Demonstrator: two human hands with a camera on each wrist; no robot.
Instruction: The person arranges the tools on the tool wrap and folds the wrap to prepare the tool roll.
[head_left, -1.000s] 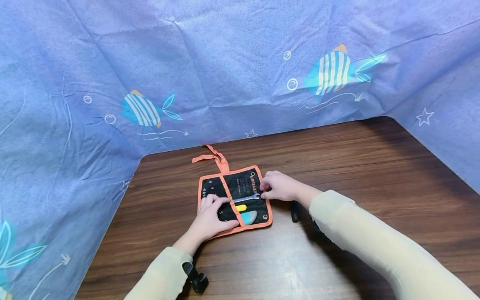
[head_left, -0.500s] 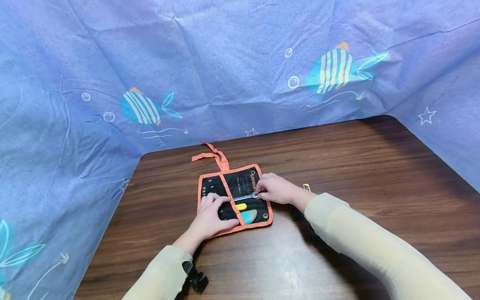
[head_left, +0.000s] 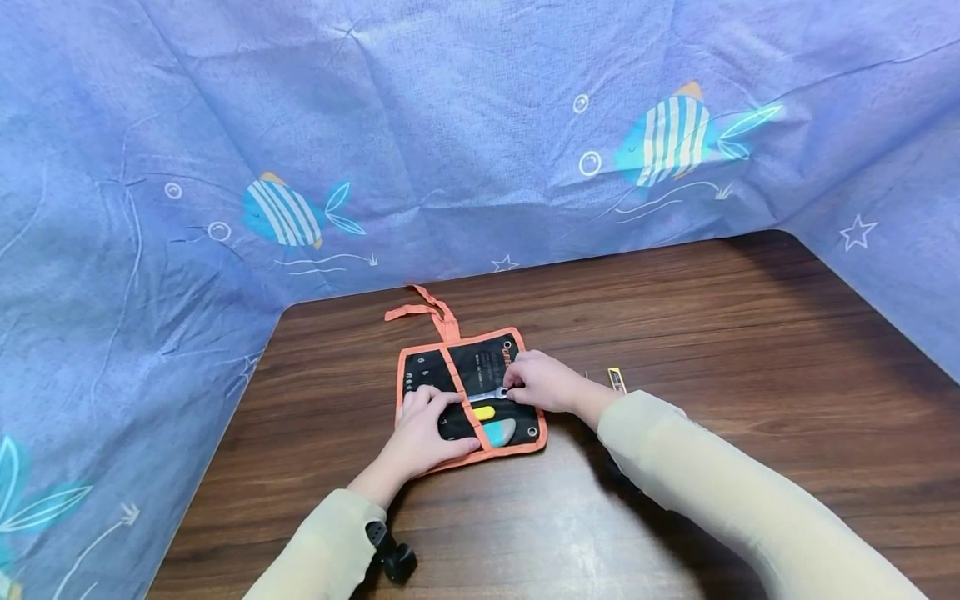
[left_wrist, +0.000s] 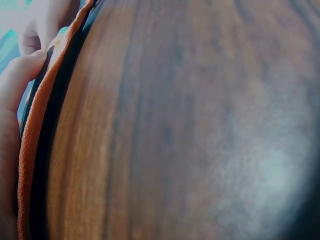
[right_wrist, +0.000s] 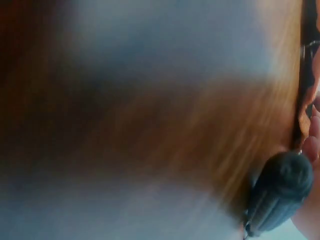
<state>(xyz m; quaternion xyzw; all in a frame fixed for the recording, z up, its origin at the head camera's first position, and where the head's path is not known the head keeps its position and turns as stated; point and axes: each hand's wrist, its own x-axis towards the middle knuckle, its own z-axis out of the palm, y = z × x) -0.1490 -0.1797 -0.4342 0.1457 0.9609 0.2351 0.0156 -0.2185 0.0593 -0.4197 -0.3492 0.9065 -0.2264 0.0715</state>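
Note:
A black tool pouch (head_left: 491,354) with orange edging lies unrolled on the table. My right hand (head_left: 543,382) pinches the end of a silver wrench (head_left: 483,396), whose other end is hidden in a pocket under the orange middle band. My left hand (head_left: 423,429) rests on the pocket side with fingers spread, its thumb at the band near the lower edge. In the left wrist view the thumb (left_wrist: 25,70) lies along the orange edging (left_wrist: 37,120). Below the wrench, a yellow tool end (head_left: 483,413) and a teal-and-grey one (head_left: 500,432) stick out of the pockets.
Orange ties (head_left: 435,312) trail from the pouch's far edge. Beyond the right wrist lies an item with a yellow label (head_left: 617,380). A ridged black handle (right_wrist: 280,192) shows by the right hand in the right wrist view. Blue fish-print cloth (head_left: 465,150) hangs behind the wooden table (head_left: 720,333).
My right hand has moved left with the wrench, which slides further into its pocket. The yellow-labelled item has come into sight beyond the right arm. My left hand stays in place.

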